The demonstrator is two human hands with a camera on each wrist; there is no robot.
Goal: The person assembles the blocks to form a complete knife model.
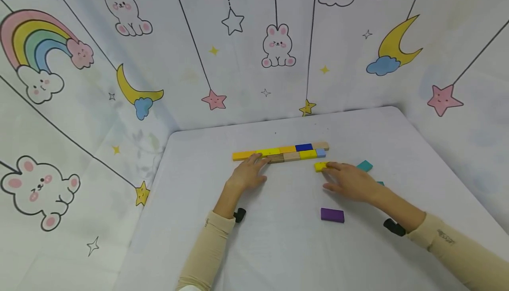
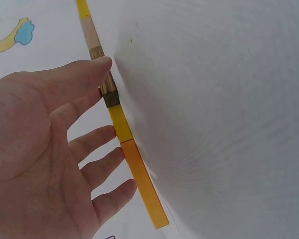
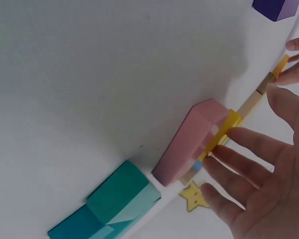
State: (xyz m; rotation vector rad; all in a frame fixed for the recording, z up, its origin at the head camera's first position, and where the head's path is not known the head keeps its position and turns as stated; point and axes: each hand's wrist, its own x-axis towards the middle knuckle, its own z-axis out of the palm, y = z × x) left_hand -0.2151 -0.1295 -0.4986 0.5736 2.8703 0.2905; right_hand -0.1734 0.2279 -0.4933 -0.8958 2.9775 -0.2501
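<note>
On the white worktop (image 1: 278, 242), the yellow block (image 1: 319, 167), nearer than the block row's (image 1: 292, 156) right end, should be light, rigid; pinch its long sides. Right hand (image 1: 351, 182) touches it, left hand (image 1: 246, 174) the row, both loosely spread.

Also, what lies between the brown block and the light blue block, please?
A pale wooden block, then a yellow block, as the head view shows.

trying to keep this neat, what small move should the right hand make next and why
Probably slide the loose yellow block toward the light blue block: the right hand is at it, and it lies apart from the front row.
</note>
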